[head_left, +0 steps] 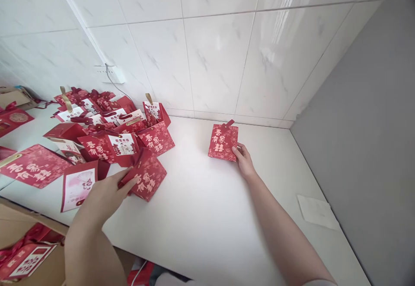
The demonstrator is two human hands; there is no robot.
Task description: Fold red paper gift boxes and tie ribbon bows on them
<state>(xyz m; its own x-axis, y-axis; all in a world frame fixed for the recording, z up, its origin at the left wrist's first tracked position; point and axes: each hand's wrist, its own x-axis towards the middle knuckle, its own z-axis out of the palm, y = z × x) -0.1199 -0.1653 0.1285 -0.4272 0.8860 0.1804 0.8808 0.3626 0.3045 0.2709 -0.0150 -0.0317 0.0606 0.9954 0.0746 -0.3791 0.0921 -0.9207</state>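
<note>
My right hand (pixel 245 160) grips the lower right edge of a red gift box (pixel 223 141) with pale Chinese lettering and a dark red strap at its top. That box is at the back middle of the white table. To the left, my left hand (pixel 113 191) is closed on another red gift box (pixel 148 175) of the same print, tilted at the near edge of a pile. Its thumb and fingers lie on the side of the box. Close by stand a red box with a white printed panel (pixel 123 144) and a box with a pink picture (pixel 78 186).
Many similar red boxes (pixel 106 113) crowd the table's left side. A cable runs from a wall socket (pixel 112 74) behind them. Below the front edge, a cardboard carton (pixel 48 264) holds red packages. A white paper sheet (pixel 317 211) lies at right, beside a grey partition (pixel 366 117).
</note>
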